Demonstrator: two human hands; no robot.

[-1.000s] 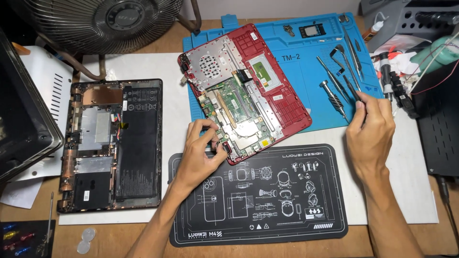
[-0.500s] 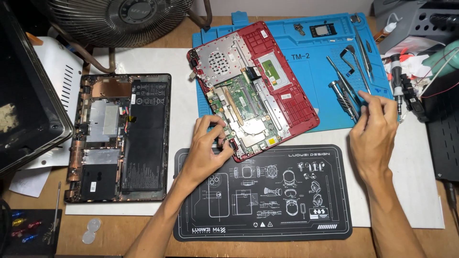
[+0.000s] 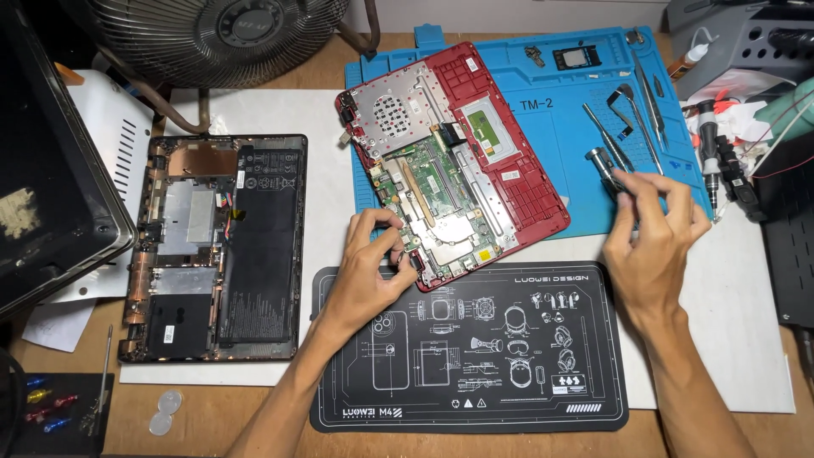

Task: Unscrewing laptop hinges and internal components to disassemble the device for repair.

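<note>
A wooden workbench [image 3: 254,424] fills the view, layered with a white sheet, a blue silicone repair mat [image 3: 577,110] toward the back and a black work mat [image 3: 475,390] printed with white line drawings nearer the person. A wire-guarded fan [image 3: 212,34] stands at the far edge.

The red laptop shell [image 3: 517,182] lies tilted across the front-left part of the blue mat, its near corner overhanging the black mat. It is opened up, inner side facing upward: a silver perforated metal plate sits at its far end, a green circuit board [image 3: 428,191] runs down the middle with silver shielding beside it, and red ribbed plastic frames the right side around a pale rectangular pad.

The left hand [image 3: 369,267] rests at the shell's near-left corner, fingers curled and pinched against the edge of the board; whether they grip a small part there I cannot tell. The right hand [image 3: 653,242] is over the blue mat's front-right edge, fingers closed around the handle of a silver screwdriver [image 3: 604,163], whose shaft points away from the person.

More slim metal tools [image 3: 632,102] lie in a row on the blue mat just beyond that hand. To the left, well apart from the red shell, a black opened laptop base [image 3: 220,246] lies on the white sheet, showing a long dark battery and copper-coloured piping. Two coins [image 3: 165,411] lie on the bare wood near the front edge
</note>
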